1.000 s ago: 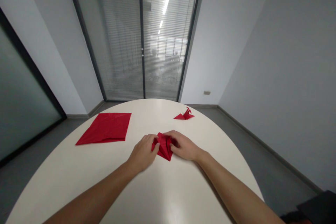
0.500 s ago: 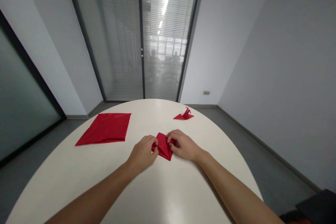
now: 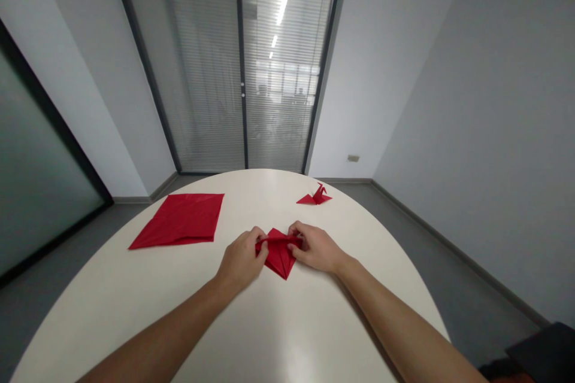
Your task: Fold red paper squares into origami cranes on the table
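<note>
Between my hands, over the middle of the white table, is a folded piece of red origami paper [image 3: 279, 254]. One of its points faces me, and a raised fold runs across it from side to side. My left hand [image 3: 244, 256] pinches the left corner between thumb and fingers. On the opposite side, my right hand [image 3: 317, 246] grips the right corner the same way. The fingertips hide both corners. Beyond my right hand stands a finished red paper crane [image 3: 317, 195] with its wings spread.
A stack of red paper sheets [image 3: 184, 220] lies flat at the table's left. The round white table [image 3: 251, 329] has a curved far edge, with a glass partition [image 3: 206, 102] behind it. A dark object [image 3: 545, 350] shows at the lower right, beside the table.
The paper has turned slightly, so its near point sits closer to me and a bit left. A raised fold now stretches across it between my hands. Both hands keep hold.
</note>
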The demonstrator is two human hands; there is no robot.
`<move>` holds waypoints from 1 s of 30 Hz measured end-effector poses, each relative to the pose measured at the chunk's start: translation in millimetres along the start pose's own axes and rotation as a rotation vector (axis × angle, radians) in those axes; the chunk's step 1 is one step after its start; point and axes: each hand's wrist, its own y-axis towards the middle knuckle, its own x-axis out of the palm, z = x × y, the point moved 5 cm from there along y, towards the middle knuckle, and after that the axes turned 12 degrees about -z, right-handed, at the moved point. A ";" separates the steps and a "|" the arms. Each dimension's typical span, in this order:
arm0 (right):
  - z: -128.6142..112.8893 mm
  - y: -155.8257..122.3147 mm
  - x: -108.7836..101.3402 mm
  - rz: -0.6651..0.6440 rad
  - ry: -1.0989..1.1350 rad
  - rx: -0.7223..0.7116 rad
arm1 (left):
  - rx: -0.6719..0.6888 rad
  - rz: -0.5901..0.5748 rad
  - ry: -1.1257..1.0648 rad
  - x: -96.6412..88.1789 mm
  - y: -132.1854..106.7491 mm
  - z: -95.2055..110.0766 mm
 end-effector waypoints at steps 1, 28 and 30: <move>-0.1 0.6 0.4 0.004 -0.008 -0.002 | 0.003 0.005 -0.003 -0.5 0.0 0.4; -16.1 7.0 7.8 0.159 -0.056 0.127 | -0.044 0.059 -0.039 -0.4 4.1 6.2; -17.3 7.7 8.8 0.164 -0.029 0.130 | -0.033 0.046 -0.038 -1.1 3.7 8.5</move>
